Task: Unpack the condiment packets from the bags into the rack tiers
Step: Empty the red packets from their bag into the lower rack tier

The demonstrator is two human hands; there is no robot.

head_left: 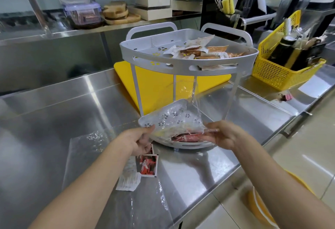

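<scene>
A grey two-tier corner rack (pixel 126 51) stands on the steel counter. Its top tier holds several brown and white condiment packets (pixel 201 51). Over the bottom tier (pixel 143 120) I hold a clear plastic bag (pixel 174 118), tipped on its side, with red packets (pixel 183 138) showing at its lower edge. My left hand (pixel 141 139) pinches the bag's left edge. On the right side my right hand (pixel 221 134) grips the bag, fingers curled round it. Two red-and-white packets (pixel 148 164) and a white one (pixel 127 180) lie on the counter below my left hand.
An empty clear bag (pixel 85 149) lies flat at the left, another (pixel 145 205) near the front edge. A yellow cutting board (pixel 155 81) sits behind the rack, and a yellow basket (pixel 282 70) of bottles at the right. The counter edge runs diagonally at the right.
</scene>
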